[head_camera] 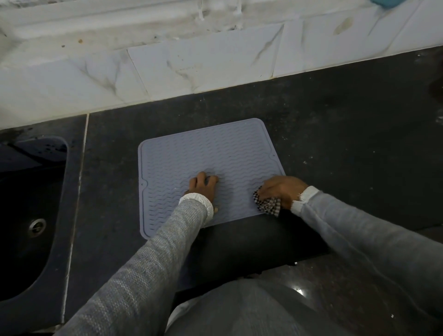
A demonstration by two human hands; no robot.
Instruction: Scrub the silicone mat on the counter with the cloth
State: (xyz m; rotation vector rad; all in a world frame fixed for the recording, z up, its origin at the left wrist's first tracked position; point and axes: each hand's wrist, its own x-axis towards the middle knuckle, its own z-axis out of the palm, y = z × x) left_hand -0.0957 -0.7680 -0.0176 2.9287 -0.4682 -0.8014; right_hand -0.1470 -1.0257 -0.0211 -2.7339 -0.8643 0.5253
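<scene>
1. Silicone mat (215,153) lies flat on dark tabletop (347,134), right of sink (28,215).
2. My left hand (202,185), fingers spread, presses mat centre, likely to stop sliding.
3. My right hand (281,189), fingers curled, grips checked cloth (267,205) at mat's right edge.

The near right corner of the mat (203,158) is covered by the right hand (281,190) and the cloth (268,205). Most of the cloth is hidden under that hand, so its full shape cannot be told. A patch of mat is hidden beneath the left hand (202,187) and its sleeve (153,259). The sink (28,215) is cut off by the left edge. A blue thing (386,2) is cropped at the top edge and cannot be identified.
</scene>
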